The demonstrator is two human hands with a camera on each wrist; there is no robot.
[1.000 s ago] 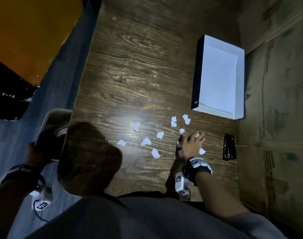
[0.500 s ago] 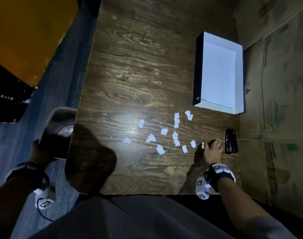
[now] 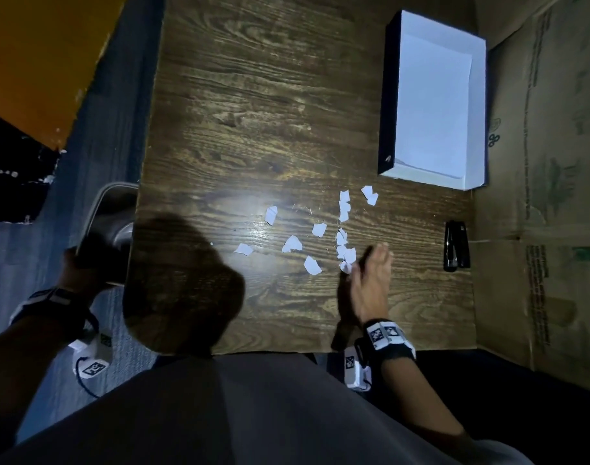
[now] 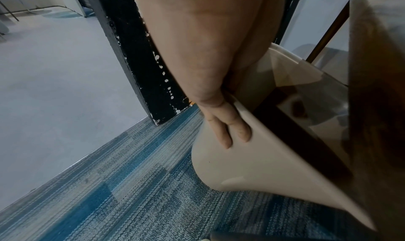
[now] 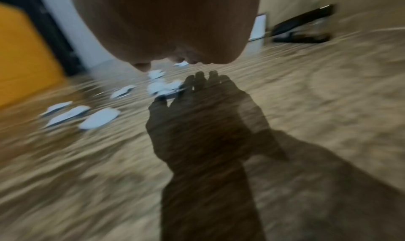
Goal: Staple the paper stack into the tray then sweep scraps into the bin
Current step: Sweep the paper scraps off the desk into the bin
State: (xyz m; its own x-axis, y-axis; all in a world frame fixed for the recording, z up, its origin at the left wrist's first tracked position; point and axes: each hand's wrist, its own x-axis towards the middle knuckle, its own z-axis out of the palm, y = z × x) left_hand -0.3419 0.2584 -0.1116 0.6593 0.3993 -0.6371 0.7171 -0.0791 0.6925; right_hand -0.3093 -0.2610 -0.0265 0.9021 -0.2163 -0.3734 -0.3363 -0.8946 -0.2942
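Looking down from the head view, the scraps point(image 3: 324, 233) lie scattered mid-bench point(image 3: 253, 112), the right hand point(image 3: 367, 283) edge-on, fingers straight, touching the cluster's 4 o'clock side. The paper stack point(image 3: 434, 109) sits in the tray point(image 3: 386, 95) at 1 o'clock, the stapler point(image 3: 456, 246) at 3 o'clock.

Left wrist: the left hand point(image 4: 210, 71) grips the bin point(image 4: 252, 158) by its rim, below the bench edge.

Right wrist (blurred): straight fingers point(image 5: 142, 67) just behind the scraps point(image 5: 98, 118). Featherlight and flimsy, they probably scatter if flicked; a flat, low push suits better than pinching.

bare table point(image 3: 253, 95) lies leftward past the scraps point(image 3: 292, 244) (stapler point(image 3: 456, 246), tray point(image 3: 481, 95) crowd the right).
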